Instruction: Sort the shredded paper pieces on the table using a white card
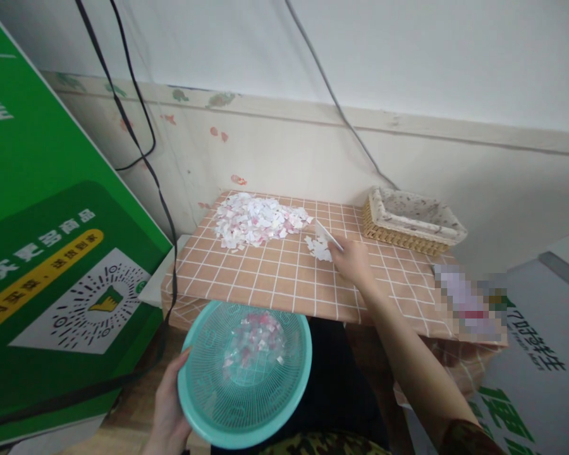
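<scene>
My left hand (171, 395) grips the left rim of a round teal plastic colander (203, 398), tilted just under the table's front edge. White and pink paper scraps (258, 341) lie inside it. Above the table, my right hand (353, 258) is closed around a thin, flat white card (329, 236), held on edge. Beside the card lies a small cluster of white paper scraps (318, 248). To its left spreads a large pile of white and pink paper scraps (251, 221).
A brown checked cloth covers the table (265, 278). A lined wicker basket (408, 237) stands at the back right, against the wall. A green sign board (76, 240) rises on the left, with a black cable (159, 183) hanging before it. A blurred-out item (467, 303) lies at the right.
</scene>
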`<state>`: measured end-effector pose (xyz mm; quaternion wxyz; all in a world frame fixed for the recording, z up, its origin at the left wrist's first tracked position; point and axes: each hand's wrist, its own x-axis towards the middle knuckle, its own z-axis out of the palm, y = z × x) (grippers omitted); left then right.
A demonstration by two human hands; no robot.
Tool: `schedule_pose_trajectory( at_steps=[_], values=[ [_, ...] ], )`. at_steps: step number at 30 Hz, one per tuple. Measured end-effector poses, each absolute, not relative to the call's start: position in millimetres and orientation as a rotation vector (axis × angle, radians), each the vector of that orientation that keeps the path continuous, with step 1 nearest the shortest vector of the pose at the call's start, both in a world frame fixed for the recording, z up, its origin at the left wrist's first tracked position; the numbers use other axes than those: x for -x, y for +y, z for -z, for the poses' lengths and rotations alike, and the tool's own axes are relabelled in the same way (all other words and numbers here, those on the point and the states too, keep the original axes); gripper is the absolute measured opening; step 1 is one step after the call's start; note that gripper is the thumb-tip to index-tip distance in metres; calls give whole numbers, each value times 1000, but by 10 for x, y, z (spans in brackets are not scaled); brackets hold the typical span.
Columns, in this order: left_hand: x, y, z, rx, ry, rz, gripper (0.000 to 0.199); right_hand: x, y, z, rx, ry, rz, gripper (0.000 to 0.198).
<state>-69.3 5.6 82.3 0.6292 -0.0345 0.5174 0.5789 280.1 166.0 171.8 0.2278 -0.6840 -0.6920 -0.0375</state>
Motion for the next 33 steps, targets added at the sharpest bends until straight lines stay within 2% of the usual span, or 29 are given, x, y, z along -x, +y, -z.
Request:
schedule_pose_trajectory(
  at_steps=[9, 17, 21, 29, 33],
  values=[
    [700, 56, -802, 107, 1180, -1328, 9, -3074, 1970, -1857, 1750, -1842, -44, 34],
    [671, 64, -809, 114, 1276, -1329, 9, -3177, 2442, -1897, 1621, -1922, -336, 35],
    [671, 58, -762, 127, 1295, -1331, 10, -3216, 2465, -1974, 1569, -1925, -423, 35],
    [640, 53, -692, 110, 1280, -1300, 12, -3177, 2375, -1992, 1625, -1898, -367, 30],
    [614, 48, -660, 129, 1258, -1280, 12, -3034, 2336, -1993, 1525, -1885, -545, 31]
  ],
)
